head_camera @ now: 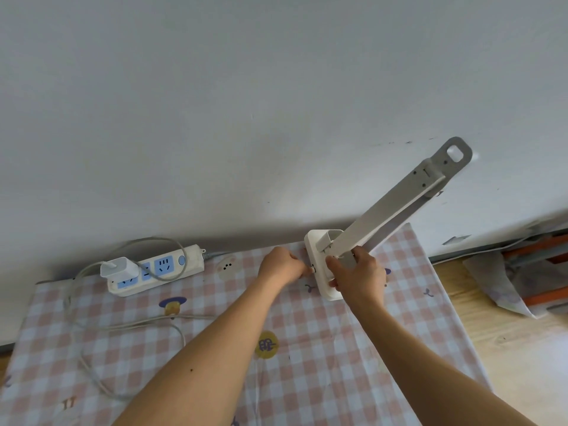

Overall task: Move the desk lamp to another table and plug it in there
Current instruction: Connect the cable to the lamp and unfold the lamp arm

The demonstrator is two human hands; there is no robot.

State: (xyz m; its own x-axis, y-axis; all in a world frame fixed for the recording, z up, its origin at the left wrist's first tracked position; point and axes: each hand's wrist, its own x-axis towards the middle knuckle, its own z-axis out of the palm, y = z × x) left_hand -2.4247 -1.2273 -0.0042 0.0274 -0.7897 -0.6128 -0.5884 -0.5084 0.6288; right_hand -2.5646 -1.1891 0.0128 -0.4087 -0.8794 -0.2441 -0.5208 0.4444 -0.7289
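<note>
Two bare arms reach forward over the bench, which has a pink and white checked cloth on it.

The left hand has its fingers pressed together in a pinch. It holds something very small at the left edge of the lamp's white base. It looks like the little plug at the end of the cable, but the hand hides most of it, so I cannot be sure.

The right hand is just to the right of the left hand. It is curled around the base of the desk lamp, with its fingers on the top. The lamp stands on the bench, close to the wall. Its long grey arm leans up and away to the right, above the right hand.

I think the step now is to push the small plug into the lamp's base. To do it well, the right hand should hold the base firmly so it does not slide. The left hand should line the plug up straight with the hole and push gently. If it will not go in, flip it, do not force it.

Far to the left of the left hand, by the wall, lies the power strip. A white charger is plugged into it.
</note>
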